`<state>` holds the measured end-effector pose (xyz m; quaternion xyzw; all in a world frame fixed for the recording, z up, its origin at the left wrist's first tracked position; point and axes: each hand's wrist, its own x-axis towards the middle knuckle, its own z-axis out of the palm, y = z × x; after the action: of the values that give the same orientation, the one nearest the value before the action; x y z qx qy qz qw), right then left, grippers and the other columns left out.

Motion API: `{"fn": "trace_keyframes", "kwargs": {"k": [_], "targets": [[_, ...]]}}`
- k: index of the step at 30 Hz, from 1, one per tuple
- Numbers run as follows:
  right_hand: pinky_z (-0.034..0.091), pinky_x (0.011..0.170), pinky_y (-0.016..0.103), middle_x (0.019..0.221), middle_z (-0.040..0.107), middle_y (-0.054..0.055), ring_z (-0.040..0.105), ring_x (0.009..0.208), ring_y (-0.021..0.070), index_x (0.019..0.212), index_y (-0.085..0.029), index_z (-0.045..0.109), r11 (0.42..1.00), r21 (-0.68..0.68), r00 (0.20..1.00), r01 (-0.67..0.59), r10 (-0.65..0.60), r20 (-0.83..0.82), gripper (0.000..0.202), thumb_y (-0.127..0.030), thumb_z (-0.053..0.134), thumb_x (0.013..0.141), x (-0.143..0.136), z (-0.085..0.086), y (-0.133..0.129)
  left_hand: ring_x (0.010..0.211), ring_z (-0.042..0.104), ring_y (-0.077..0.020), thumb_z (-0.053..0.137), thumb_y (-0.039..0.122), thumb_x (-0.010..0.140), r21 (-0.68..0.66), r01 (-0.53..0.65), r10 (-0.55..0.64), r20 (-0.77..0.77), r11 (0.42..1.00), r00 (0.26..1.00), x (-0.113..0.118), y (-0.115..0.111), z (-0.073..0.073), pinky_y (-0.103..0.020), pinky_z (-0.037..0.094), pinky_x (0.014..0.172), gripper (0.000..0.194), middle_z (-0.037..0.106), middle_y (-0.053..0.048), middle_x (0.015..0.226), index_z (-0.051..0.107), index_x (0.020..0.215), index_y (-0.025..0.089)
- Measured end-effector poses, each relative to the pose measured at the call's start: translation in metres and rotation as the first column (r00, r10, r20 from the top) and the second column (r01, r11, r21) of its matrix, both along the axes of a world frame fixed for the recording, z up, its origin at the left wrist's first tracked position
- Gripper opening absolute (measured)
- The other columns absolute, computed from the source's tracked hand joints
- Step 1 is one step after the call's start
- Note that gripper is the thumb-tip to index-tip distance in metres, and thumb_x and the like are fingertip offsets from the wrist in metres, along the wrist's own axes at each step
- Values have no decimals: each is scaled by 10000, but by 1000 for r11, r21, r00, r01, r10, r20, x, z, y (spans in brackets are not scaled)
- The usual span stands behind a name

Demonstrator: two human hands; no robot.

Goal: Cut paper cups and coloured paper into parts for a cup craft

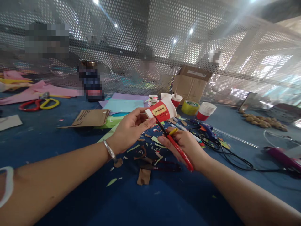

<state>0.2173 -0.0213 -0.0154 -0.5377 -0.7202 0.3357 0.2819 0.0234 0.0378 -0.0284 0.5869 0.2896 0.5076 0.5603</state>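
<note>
A red and white paper cup (164, 110) lies tilted on its side in the air, its base toward my left hand (130, 127), whose thumb and fingers pinch it. My right hand (185, 146) is wrapped round scissors (180, 152) with red and yellow handles. The dark blades point up and left, their tips at the lower edge of the cup near my left thumb. Below the hands, paper scraps (156, 153), a brown cardboard piece (144, 176) and a dark-handled tool (164, 165) lie on the blue table (105, 201).
Cardboard (90, 118), coloured paper (124, 105) and red-and-yellow scissors (39, 104) lie left. Stacked cups (206, 110), yellow tape (190, 107), a blue glue gun (208, 131) and black cables (229, 155) are right. A perforated screen (131, 37) stands behind.
</note>
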Motion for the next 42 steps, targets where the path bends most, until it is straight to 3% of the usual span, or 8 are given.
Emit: {"fn": "trace_keyframes", "kwargs": {"k": [7,12,16,21,30,33,37,42], "targets": [[333,420,220,459,450,-95,436,387,92,752,-221,481,999,3,999,-43,43,-26,373,-538,613,900,3,-1,0,861,659,-138,768,316,815,-16,40,-40,-25,999,999,-2,0,2,-276,513,792,389,727,-43,988,605,1135,167],[355,453,221,449,449,-104,446,399,93,759,-221,473,999,33,999,-40,40,-20,347,-496,622,909,2,0,-1,770,655,-108,803,301,782,-159,78,-65,85,984,994,0,0,-1,-264,522,772,372,714,-13,929,643,1096,180],[358,454,221,509,490,-88,456,421,91,788,-212,504,998,49,999,-33,35,-21,336,-501,638,895,3,0,0,808,657,-101,798,262,786,-270,96,-55,154,958,987,5,-5,1,-273,530,851,250,711,-29,991,660,965,155],[328,412,222,460,466,-89,431,384,96,823,-201,552,1000,-8,999,-18,17,-50,365,-553,615,893,2,-2,-1,964,659,-159,770,275,812,-243,116,-90,115,963,989,8,-10,1,-332,520,930,264,703,-60,1076,662,1028,168],[315,401,227,404,414,-79,410,365,102,704,-211,524,995,94,999,20,-16,-40,418,-579,620,877,-2,-10,1,918,658,-139,779,281,807,-272,106,-74,123,956,990,9,-13,-1,-306,521,906,284,707,-40,1010,659,1043,177],[315,402,230,405,418,-75,420,375,109,681,-224,493,992,122,999,28,-26,-20,412,-562,625,875,-2,-11,3,877,667,-132,782,291,807,-250,81,-53,115,965,992,9,-13,-1,-282,526,844,306,715,-46,1017,643,1054,175],[325,394,235,392,418,-76,410,353,111,648,-236,467,992,128,1000,19,-18,-9,399,-518,618,886,-3,-8,2,845,671,-142,769,321,820,-107,51,-47,42,993,998,4,-9,-1,-301,527,822,390,720,-46,997,607,1148,186],[334,384,234,411,430,-78,421,337,109,634,-237,447,994,95,998,57,-55,-26,384,-476,627,874,-5,-6,0,994,663,-196,750,328,830,26,24,-23,-53,999,998,0,-4,1,-342,524,879,457,706,-98,1130,555,1207,161]]}}
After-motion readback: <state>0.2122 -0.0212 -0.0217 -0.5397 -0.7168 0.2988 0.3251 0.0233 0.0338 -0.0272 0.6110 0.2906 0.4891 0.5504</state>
